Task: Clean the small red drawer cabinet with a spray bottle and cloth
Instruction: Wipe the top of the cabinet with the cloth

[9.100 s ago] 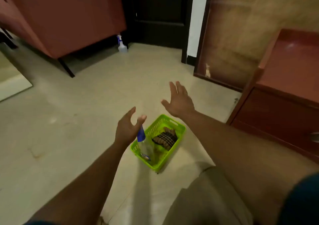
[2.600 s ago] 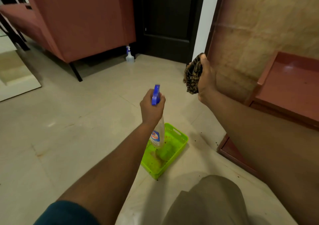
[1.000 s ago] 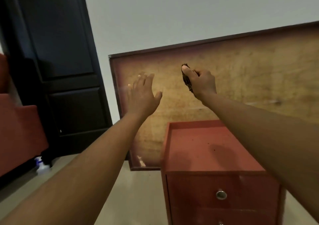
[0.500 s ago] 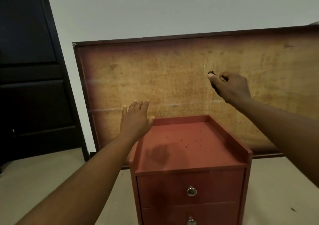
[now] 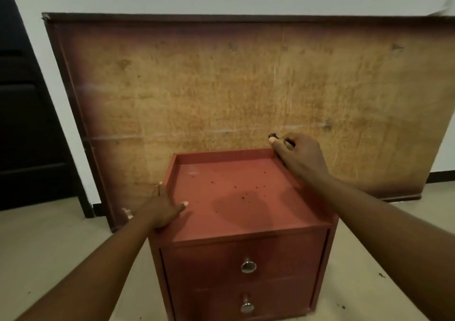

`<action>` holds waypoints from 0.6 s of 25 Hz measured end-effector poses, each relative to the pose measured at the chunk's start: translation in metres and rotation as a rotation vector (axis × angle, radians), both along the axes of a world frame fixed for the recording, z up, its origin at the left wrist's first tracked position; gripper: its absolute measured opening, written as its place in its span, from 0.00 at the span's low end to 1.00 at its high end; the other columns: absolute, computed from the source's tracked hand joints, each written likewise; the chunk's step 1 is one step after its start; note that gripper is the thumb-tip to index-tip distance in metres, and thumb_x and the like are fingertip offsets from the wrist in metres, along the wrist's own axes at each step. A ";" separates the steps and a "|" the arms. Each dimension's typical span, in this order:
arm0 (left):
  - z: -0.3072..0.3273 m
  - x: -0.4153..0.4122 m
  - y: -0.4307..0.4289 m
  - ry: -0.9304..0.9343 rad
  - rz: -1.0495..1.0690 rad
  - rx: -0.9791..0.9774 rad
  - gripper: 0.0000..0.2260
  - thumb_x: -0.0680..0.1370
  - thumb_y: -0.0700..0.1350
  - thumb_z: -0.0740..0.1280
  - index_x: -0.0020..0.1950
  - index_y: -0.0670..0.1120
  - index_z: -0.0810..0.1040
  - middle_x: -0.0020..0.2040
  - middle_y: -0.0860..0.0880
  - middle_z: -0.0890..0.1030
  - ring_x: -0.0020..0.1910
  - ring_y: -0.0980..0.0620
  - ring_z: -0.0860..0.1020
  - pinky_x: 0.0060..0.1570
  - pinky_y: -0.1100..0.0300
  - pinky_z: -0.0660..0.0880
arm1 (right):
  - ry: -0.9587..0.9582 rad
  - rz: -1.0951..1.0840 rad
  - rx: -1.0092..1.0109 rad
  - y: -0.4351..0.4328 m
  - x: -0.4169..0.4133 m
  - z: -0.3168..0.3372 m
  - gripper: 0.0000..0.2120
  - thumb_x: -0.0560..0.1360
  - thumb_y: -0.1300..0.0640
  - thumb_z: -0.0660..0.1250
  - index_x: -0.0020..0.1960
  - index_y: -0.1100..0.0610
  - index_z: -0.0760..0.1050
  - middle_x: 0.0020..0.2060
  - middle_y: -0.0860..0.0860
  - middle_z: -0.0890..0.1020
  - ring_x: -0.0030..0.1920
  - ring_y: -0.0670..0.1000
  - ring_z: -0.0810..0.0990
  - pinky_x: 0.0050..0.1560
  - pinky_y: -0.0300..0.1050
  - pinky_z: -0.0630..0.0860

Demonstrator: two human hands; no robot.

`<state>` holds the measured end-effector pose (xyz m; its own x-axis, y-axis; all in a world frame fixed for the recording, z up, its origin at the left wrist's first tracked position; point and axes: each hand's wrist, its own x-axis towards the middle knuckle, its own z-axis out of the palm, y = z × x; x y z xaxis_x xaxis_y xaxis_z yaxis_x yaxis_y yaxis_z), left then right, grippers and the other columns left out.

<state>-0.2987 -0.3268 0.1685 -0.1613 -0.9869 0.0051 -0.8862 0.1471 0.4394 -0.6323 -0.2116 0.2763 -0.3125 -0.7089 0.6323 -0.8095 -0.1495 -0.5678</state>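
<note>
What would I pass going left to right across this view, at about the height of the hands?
door → left hand → cabinet top → right hand, which holds the cloth

cabinet (image 5: pixel 246 212) before board (image 5: pixel 221 94), on floor (image 5: pixel 49 259)
</note>
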 end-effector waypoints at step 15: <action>-0.010 0.015 -0.012 0.057 -0.014 -0.017 0.53 0.59 0.81 0.59 0.77 0.55 0.53 0.76 0.47 0.64 0.70 0.40 0.70 0.66 0.33 0.66 | 0.395 -0.010 0.558 0.033 -0.034 -0.158 0.33 0.73 0.30 0.42 0.70 0.41 0.69 0.74 0.48 0.67 0.74 0.57 0.63 0.75 0.55 0.57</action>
<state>-0.2836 -0.3389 0.1589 -0.1740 -0.9842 0.0313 -0.8574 0.1671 0.4868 -0.6662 -0.1782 0.1186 -0.1415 -0.9601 0.2412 -0.9716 0.0881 -0.2194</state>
